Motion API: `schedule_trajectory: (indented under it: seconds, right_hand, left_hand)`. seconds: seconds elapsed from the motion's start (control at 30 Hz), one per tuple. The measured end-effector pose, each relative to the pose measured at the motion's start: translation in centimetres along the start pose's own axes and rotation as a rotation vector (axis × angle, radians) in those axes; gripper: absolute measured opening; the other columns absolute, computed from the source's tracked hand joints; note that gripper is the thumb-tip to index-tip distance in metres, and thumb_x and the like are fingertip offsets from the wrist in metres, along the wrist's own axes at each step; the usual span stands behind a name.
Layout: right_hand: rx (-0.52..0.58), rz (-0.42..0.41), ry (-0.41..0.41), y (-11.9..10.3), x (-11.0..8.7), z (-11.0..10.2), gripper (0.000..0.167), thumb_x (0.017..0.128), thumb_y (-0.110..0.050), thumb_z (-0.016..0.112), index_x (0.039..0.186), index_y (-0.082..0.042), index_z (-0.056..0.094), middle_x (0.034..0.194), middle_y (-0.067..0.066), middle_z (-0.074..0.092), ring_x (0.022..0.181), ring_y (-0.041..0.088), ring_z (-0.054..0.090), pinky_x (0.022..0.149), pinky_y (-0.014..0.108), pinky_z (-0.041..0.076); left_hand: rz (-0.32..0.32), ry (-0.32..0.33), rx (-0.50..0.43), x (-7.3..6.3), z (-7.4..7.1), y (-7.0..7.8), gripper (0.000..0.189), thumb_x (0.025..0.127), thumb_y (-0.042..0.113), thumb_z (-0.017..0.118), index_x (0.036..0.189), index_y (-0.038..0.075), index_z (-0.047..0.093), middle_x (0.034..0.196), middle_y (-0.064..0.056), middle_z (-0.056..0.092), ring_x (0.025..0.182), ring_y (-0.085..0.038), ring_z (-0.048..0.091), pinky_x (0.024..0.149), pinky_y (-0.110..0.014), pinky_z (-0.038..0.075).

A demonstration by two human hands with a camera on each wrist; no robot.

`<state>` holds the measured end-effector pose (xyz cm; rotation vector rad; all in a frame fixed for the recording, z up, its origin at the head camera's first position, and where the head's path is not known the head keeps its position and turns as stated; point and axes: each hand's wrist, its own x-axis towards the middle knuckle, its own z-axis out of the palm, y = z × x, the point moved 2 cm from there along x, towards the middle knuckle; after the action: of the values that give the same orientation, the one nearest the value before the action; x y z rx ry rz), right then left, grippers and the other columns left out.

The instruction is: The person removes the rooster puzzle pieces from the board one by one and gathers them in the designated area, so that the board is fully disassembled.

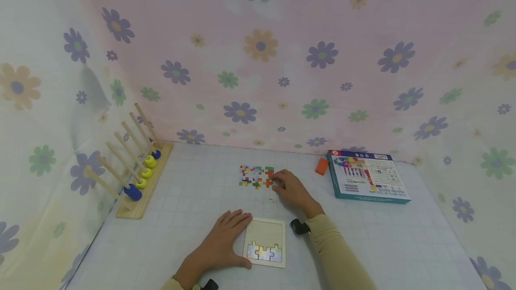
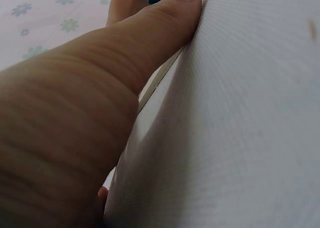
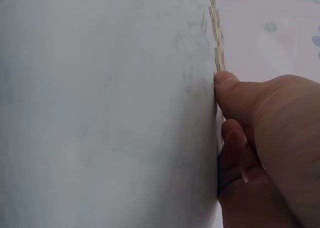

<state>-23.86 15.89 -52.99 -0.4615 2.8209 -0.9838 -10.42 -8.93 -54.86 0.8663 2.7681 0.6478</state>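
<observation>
A square wooden puzzle tray (image 1: 264, 221) lies near the table's front, with several joined pieces (image 1: 264, 253) along its lower side. My left hand (image 1: 219, 240) rests spread at the tray's left edge, fingers at its upper corner and thumb by its lower corner. Farther back is a group of colourful jigsaw pieces (image 1: 256, 171), lying flat in two rows. My right hand (image 1: 291, 187) is at that group's right end, thumb and index finger pinching an orange puzzle piece (image 1: 268, 183). The right wrist view shows the thumb (image 3: 232, 85) against the pieces' thin wooden edges.
On the left stands a wooden peg board (image 1: 141, 200) with upright rods and blue and yellow beads. An orange block (image 1: 321, 166) sits beside a flat toy box (image 1: 368, 178) at the back right. Flowered cloth (image 1: 258, 79) hangs behind the table and along both sides.
</observation>
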Motion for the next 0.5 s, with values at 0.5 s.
schedule_trajectory:
  seconds: [0.5]
  right_hand:
    - [0.049,0.057,0.016,0.67,-0.66,-0.27,0.032,0.093,-0.016,0.075,0.124,-0.017,0.070,0.125,0.002,0.066,0.109,0.019,0.062,0.098,0.043,0.056]
  left_hand:
    - [0.008,0.006,0.015,-0.13,0.01,-0.01,0.119,0.066,0.090,0.063,0.160,0.023,0.036,0.164,0.008,0.038,0.155,-0.022,0.028,0.129,-0.052,0.022]
